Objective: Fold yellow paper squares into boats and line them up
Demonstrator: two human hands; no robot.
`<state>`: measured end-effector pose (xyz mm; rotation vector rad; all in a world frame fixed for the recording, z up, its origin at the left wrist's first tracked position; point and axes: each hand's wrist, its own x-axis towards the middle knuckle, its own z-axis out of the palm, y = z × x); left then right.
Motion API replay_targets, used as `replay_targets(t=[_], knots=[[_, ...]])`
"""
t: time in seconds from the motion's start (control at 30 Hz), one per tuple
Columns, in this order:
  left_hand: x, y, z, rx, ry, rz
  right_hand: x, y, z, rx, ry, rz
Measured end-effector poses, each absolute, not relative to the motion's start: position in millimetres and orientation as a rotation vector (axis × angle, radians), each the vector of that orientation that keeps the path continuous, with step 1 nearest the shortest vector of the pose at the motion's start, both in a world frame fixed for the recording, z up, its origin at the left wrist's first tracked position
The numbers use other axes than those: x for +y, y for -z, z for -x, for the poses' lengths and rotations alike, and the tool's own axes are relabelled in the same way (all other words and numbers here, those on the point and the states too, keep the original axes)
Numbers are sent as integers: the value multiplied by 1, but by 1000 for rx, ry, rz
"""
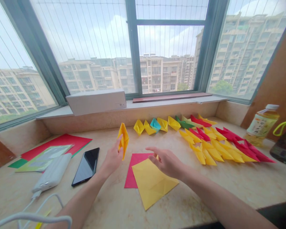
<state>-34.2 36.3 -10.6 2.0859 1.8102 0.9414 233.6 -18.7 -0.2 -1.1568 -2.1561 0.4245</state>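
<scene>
Yellow folded paper boat pinched upright in left hand grip, long axis vertical, right hand spread open.

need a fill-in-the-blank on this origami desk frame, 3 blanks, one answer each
1. The left hand holds up a folded paper piece coloured ____.
2. The right hand hovers open over a flat yellow sheet that overlaps a ____ sheet.
3. Beside the white power bank lies a black ____.

Missing: yellow; red; phone
</scene>
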Motion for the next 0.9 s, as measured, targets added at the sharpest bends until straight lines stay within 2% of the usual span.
replay_targets(t=[0.1,0.27,0.6,0.9], knots=[[46,12,47,1931,-834,-2143,-20,-2,-234,-2181,-390,1134],[74,-6,48,2110,-461,-2197,-19,-3,-236,-2194,-351,1075],[175,-22,22,2249,-203,-2104,-21,-14,-238,-2246,-291,1033],[210,-18,24,2379,-74,-1966,-21,-18,-236,-2348,-191,1058]])
